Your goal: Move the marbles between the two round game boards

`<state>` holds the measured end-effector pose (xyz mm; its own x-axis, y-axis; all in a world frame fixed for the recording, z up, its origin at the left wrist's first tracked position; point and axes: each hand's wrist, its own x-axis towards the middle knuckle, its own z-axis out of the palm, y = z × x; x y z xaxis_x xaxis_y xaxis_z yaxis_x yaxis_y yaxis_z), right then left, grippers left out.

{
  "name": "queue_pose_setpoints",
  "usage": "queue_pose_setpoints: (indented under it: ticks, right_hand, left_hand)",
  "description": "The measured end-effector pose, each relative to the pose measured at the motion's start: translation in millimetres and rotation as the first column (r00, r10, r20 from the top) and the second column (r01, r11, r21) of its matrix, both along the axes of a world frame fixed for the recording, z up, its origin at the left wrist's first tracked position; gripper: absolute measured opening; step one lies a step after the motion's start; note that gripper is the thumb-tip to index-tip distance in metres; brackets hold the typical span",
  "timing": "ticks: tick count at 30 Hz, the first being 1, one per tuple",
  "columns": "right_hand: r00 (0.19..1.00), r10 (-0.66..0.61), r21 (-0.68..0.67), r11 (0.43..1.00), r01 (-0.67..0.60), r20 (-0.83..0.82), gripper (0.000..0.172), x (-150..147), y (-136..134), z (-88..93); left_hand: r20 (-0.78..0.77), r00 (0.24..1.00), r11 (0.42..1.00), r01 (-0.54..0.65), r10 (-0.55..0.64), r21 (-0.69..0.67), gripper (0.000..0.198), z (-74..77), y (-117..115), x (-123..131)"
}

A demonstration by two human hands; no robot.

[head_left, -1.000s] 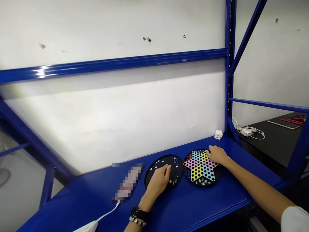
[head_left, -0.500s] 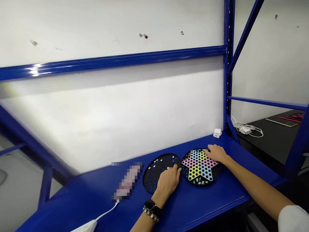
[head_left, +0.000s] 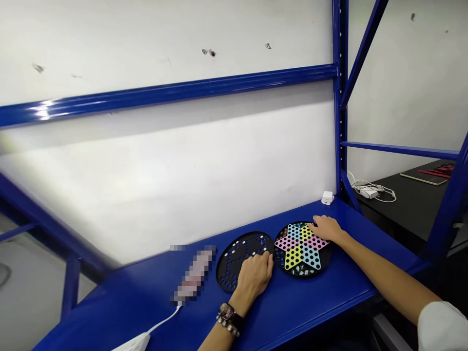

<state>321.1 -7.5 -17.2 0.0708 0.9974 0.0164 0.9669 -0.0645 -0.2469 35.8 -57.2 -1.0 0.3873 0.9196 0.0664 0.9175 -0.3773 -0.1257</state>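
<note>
A round black Chinese checkers board point(head_left: 308, 251) lies on the blue tabletop. Its star of yellow, pink and light-blue points is full of dark holes, and glassy pieces show in the pockets around it. My right hand point(head_left: 326, 228) is bent over the far right rim, fingertips touching the board by the upper yellow point. Left of it, a second round black tray point(head_left: 234, 263) has white dots and blue-showing holes. Over that tray's right side rests my left hand point(head_left: 256, 273), closed, knuckles up. Its fingertips are hidden, so whatever they hold cannot be seen.
A blurred-out flat object point(head_left: 193, 275) with a white cable lies left of the tray. A white charger point(head_left: 327, 197) stands at the back corner. Blue rack beams point(head_left: 168, 95) frame the tabletop, and a black table point(head_left: 413, 195) with cables stands to the right.
The view has shifted slightly, and the watch face has lit up. Both hands stay almost where they were on the board and the tray.
</note>
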Motion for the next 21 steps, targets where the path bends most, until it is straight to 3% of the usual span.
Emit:
queue_pose_setpoints:
  ticks: [9, 12, 14, 19, 21]
  right_hand:
    - [0.999, -0.017, -0.001, 1.000, 0.017, -0.031, 0.040, 0.4, 0.0, 1.2]
    - [0.998, -0.023, -0.007, 1.000, 0.022, -0.055, 0.037, 1.5, -0.8, 1.8]
    - [0.995, -0.036, 0.011, 0.999, 0.037, -0.090, 0.034, 2.3, -1.4, 4.1]
    - [0.936, 0.002, 0.305, 0.945, 0.113, -0.352, 0.030, -16.0, -12.0, 22.7]
    - [0.799, 0.132, 0.324, 0.942, 0.082, -0.586, 0.039, -39.1, -24.3, 31.0]
  left_hand:
    - [0.091, 0.996, 1.000, 0.016, -0.015, -0.014, 0.051, -2.8, 2.1, -2.6]
    - [0.244, 0.970, 0.999, 0.026, -0.016, -0.037, 0.052, -4.7, 5.6, -8.5]
    - [0.412, 0.911, 0.999, 0.008, 0.007, -0.036, 0.054, -3.2, 9.4, -14.9]
    - [0.668, 0.744, 0.995, -0.081, 0.026, 0.052, 0.059, 23.1, 14.9, -18.8]
    - [0.722, 0.692, 0.991, -0.085, -0.019, 0.108, 0.059, 40.8, 11.0, -6.2]
